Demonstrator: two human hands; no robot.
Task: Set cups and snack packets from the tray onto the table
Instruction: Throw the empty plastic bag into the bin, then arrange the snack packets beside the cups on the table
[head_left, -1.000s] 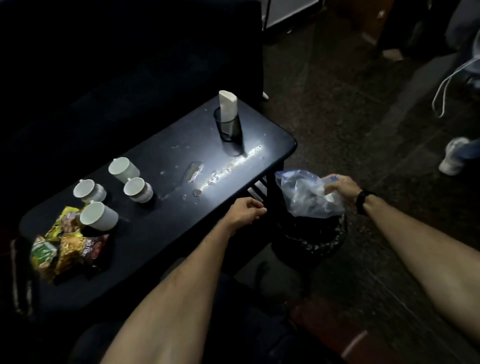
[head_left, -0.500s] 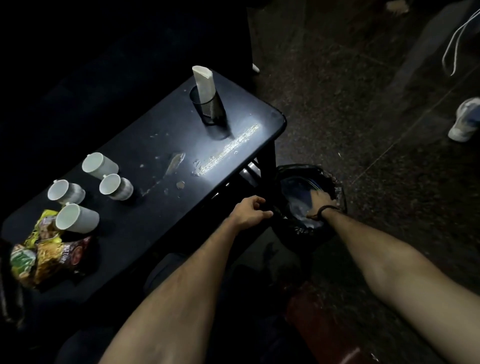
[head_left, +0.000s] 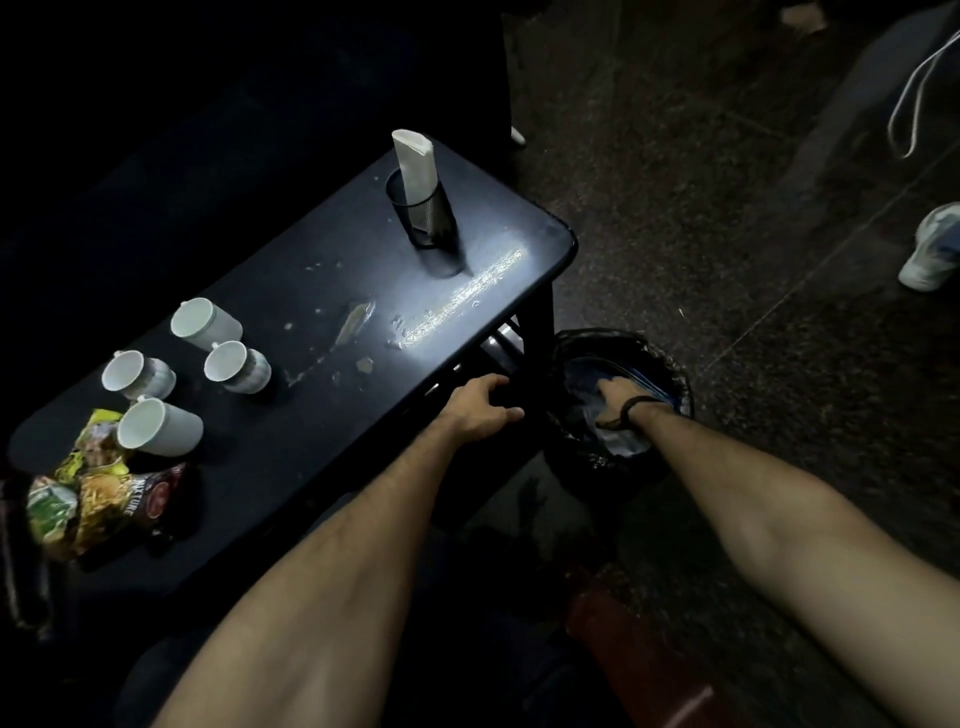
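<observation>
Several white cups (head_left: 156, 428) stand on the left part of the black table (head_left: 291, 467). Colourful snack packets (head_left: 98, 493) lie in a pile at the table's left end, touching the nearest cup. My left hand (head_left: 480, 408) rests with curled fingers on the table's front edge near its right corner. My right hand (head_left: 618, 400) reaches down inside a black bin (head_left: 670, 364) on the floor and presses on a clear plastic bag (head_left: 621, 441). No tray is visible.
A black mesh holder (head_left: 428, 213) with white folded paper (head_left: 415, 156) stands near the table's far right corner. Spill marks and crumbs (head_left: 358, 322) streak the tabletop. Another person's white shoe (head_left: 932, 249) is on the dark floor at right. A dark sofa fills the back left.
My right hand has pushed the clear plastic bag from above the bin down into it. My left hand stays on the table edge. The view has tilted downward.
</observation>
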